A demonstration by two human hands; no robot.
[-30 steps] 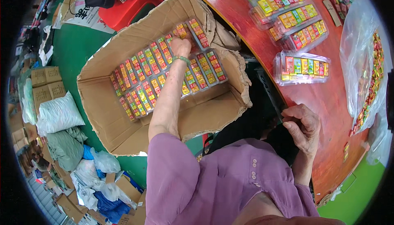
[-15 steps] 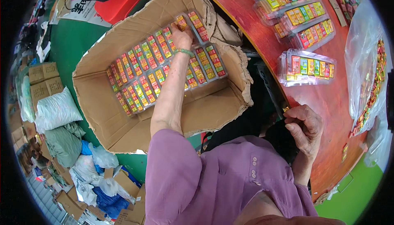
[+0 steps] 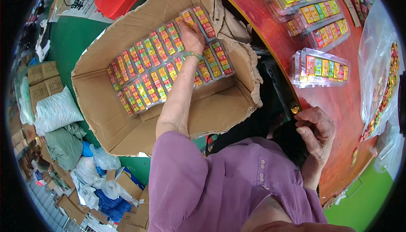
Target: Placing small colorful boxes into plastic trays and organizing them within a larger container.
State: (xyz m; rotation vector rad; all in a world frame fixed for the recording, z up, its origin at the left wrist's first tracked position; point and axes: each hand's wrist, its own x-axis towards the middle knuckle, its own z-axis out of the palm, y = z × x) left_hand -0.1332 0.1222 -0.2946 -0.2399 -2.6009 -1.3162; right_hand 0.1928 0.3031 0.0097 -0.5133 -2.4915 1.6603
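My left hand [image 3: 192, 37] reaches into a big cardboard box [image 3: 105, 109] on the floor and lies on clear packs of small colourful items [image 3: 144, 75] that line its bottom; its fingers curl over one pack at the far end. My right hand [image 3: 315, 130] rests on the edge of the red table [image 3: 275, 24], fingers bent, with a small golden item [image 3: 294, 109] at its fingertips. Whether the right hand pinches that item I cannot tell.
More clear packs of colourful items [image 3: 323, 67] lie on the red table, several further back [image 3: 313, 3]. A large clear plastic bag [image 3: 380, 75] sits at the table's right. Small cartons [image 3: 42, 79], white sacks [image 3: 57, 109] and crumpled bags [image 3: 101, 181] lie on the green floor at left.
My left hand has stayed on the packs at the far end of the box. The view has shifted slightly; my right hand stays at the table edge.
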